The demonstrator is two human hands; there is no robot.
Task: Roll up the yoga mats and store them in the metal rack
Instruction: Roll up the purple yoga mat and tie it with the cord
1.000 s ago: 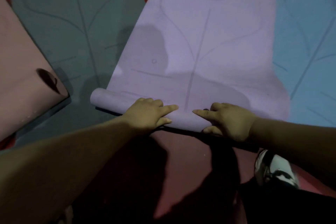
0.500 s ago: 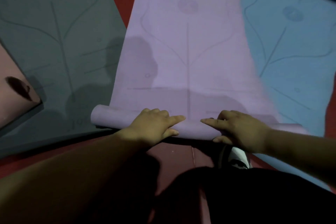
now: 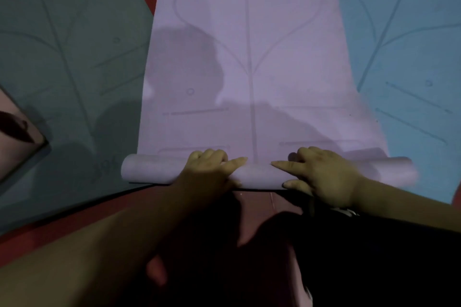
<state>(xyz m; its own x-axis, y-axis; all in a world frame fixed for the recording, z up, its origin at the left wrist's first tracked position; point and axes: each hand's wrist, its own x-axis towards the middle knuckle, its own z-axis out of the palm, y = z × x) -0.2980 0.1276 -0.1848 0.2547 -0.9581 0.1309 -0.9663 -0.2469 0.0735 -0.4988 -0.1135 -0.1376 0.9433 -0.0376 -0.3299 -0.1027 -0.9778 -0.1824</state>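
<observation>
Atop purple mat roll (image 3: 259, 177): left hand (image 3: 210, 169), right hand (image 3: 323, 174), fingers curled over it, probably to wind tight, even.

No text can be read here with certainty. The dark green mat (image 3: 74, 57) has some faint marks near its front edge that look like digits or letters, but they are too blurred to read. The purple mat (image 3: 287, 70) carries only printed lines and small circles.
</observation>
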